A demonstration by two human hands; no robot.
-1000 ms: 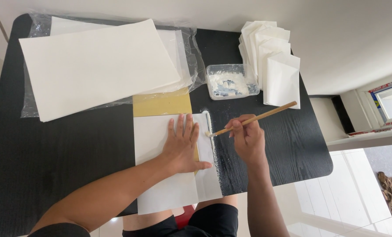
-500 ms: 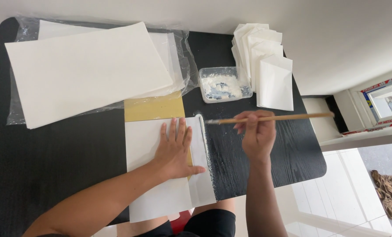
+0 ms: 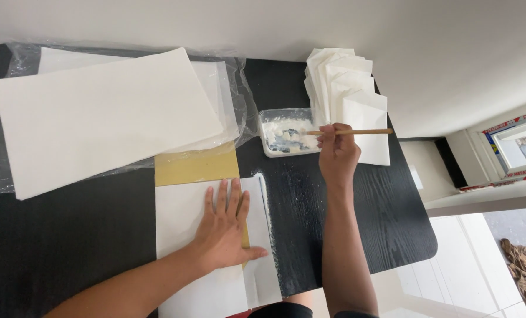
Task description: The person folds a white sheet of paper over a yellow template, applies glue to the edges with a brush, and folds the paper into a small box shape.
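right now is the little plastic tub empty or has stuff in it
Not empty: the clear tub holds white paste, and the brush tip is dipped in it.

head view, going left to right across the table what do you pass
Large white sheet on clear plastic → left hand flat on the white paper → tray of white paste → right hand holding a wooden brush → stack of folded white papers.

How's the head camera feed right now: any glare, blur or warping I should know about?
Head view: even daylight, soft shadows; mild sheen on the plastic wrap and glossy black table; floor at lower right nearly blown out; wide-angle bending at the edges; right hand with the brush and left hand on the white sheet are sharp.
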